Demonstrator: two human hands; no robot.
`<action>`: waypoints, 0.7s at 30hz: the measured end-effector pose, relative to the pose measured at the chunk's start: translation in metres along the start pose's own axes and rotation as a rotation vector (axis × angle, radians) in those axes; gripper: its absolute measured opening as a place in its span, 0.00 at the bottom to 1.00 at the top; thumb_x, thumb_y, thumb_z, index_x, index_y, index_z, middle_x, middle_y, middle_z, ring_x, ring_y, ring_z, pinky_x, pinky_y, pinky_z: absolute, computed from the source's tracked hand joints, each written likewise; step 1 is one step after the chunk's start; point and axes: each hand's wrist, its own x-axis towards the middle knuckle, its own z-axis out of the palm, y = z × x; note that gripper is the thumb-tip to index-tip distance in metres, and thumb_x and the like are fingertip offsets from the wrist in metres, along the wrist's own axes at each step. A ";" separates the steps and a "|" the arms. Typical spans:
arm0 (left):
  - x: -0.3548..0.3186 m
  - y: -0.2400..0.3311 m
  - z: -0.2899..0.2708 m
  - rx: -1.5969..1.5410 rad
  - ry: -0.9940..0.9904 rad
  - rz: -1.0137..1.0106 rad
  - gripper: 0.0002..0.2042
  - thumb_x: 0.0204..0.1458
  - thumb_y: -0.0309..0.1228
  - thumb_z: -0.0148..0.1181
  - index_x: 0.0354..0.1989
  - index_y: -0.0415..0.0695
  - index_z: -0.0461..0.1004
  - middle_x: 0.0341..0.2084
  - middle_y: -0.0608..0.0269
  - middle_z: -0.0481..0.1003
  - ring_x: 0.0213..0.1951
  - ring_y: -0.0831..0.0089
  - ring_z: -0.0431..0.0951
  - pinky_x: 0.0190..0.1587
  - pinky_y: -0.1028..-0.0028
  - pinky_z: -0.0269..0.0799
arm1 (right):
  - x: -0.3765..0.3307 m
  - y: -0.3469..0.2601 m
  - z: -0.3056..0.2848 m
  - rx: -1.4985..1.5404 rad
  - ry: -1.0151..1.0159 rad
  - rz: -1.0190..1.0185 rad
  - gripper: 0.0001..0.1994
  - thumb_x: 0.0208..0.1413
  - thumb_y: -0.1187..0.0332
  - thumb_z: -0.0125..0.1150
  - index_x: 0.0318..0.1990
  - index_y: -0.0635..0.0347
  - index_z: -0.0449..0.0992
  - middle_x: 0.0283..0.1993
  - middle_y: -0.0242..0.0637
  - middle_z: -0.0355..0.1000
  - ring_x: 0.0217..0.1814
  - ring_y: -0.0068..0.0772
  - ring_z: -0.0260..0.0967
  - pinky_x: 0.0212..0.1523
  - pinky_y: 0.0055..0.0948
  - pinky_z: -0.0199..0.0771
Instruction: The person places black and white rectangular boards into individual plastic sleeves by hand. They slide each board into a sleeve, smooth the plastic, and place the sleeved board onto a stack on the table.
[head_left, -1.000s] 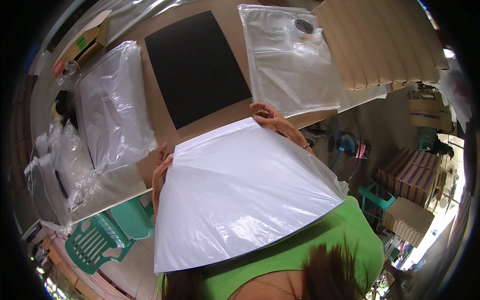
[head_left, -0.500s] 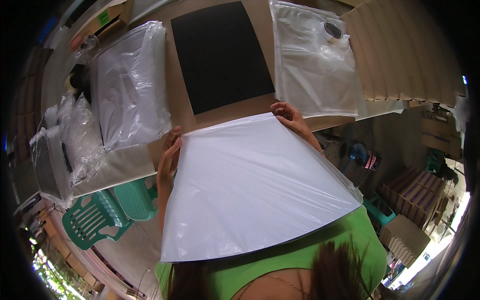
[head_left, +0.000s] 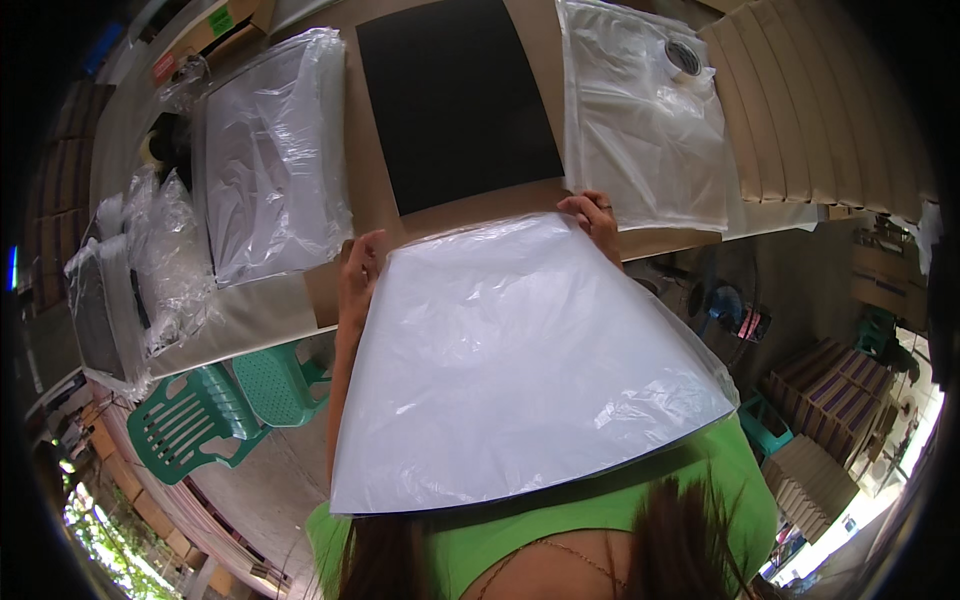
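A large flat white sheet in clear plastic film (head_left: 520,360) slants from the table's near edge down to my chest. My left hand (head_left: 358,275) is at its far left corner, fingers bent around the edge, partly hidden behind it. The far right corner is pinched by my right hand (head_left: 598,225), fingers curled over the film. Just beyond lies a black rectangular board (head_left: 462,105), flat on the brown table surface (head_left: 375,190). The film looks wrinkled along the far edge, and a dark underside shows at the near edge.
Left of the board is a stack of plastic-wrapped sheets (head_left: 275,160), with crumpled clear plastic (head_left: 170,260) beside it. To the right, a tape roll (head_left: 683,58) rests on folded clear plastic bags (head_left: 645,130). Corrugated cardboard (head_left: 815,110) is farther right. A green chair (head_left: 195,420) stands below left.
The wrinkles and glare on the film have shifted. Both hands and the sheet's far edge appear slightly farther right and up, as does the table, so the view has moved too.
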 end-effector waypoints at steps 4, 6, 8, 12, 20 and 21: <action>-0.024 -0.010 0.011 -0.270 0.035 0.200 0.16 0.48 0.22 0.54 0.47 0.45 0.72 0.42 0.59 0.68 0.48 0.69 0.69 0.51 0.72 0.65 | -0.007 -0.017 -0.015 0.057 -0.070 -0.194 0.15 0.41 0.77 0.57 0.40 0.59 0.77 0.45 0.35 0.66 0.50 0.33 0.62 0.49 0.29 0.64; -0.024 -0.010 0.012 -0.323 -0.057 0.215 0.17 0.47 0.23 0.55 0.48 0.45 0.72 0.43 0.58 0.68 0.52 0.68 0.68 0.52 0.71 0.64 | -0.014 -0.026 -0.015 0.147 -0.115 -0.144 0.14 0.41 0.78 0.57 0.39 0.58 0.76 0.43 0.37 0.67 0.51 0.33 0.62 0.52 0.29 0.61; -0.023 0.015 0.010 -0.225 -0.168 0.154 0.18 0.47 0.23 0.55 0.49 0.45 0.72 0.45 0.58 0.68 0.53 0.67 0.67 0.53 0.70 0.65 | -0.010 -0.026 -0.010 0.175 -0.174 -0.118 0.13 0.41 0.78 0.57 0.37 0.58 0.76 0.41 0.39 0.68 0.50 0.34 0.63 0.53 0.29 0.60; -0.009 0.013 0.011 -0.312 -0.159 0.234 0.16 0.46 0.24 0.56 0.46 0.42 0.72 0.45 0.58 0.69 0.49 0.68 0.70 0.50 0.71 0.66 | -0.003 -0.002 0.004 0.020 -0.133 -0.223 0.10 0.43 0.77 0.57 0.36 0.61 0.75 0.36 0.41 0.70 0.44 0.36 0.66 0.49 0.30 0.64; 0.007 0.001 -0.038 -0.767 0.303 -0.010 0.20 0.55 0.31 0.55 0.56 0.42 0.62 0.46 0.69 0.69 0.46 0.80 0.66 0.50 0.78 0.59 | 0.026 -0.074 0.004 0.301 -0.178 -0.081 0.06 0.55 0.78 0.52 0.39 0.66 0.73 0.31 0.35 0.70 0.34 0.23 0.68 0.37 0.22 0.67; 0.009 -0.007 -0.057 -0.768 0.357 0.038 0.24 0.55 0.31 0.56 0.59 0.41 0.58 0.47 0.68 0.68 0.47 0.80 0.66 0.51 0.78 0.59 | 0.024 -0.073 0.004 0.306 -0.169 -0.054 0.06 0.55 0.77 0.53 0.38 0.66 0.73 0.31 0.34 0.70 0.34 0.22 0.68 0.37 0.22 0.67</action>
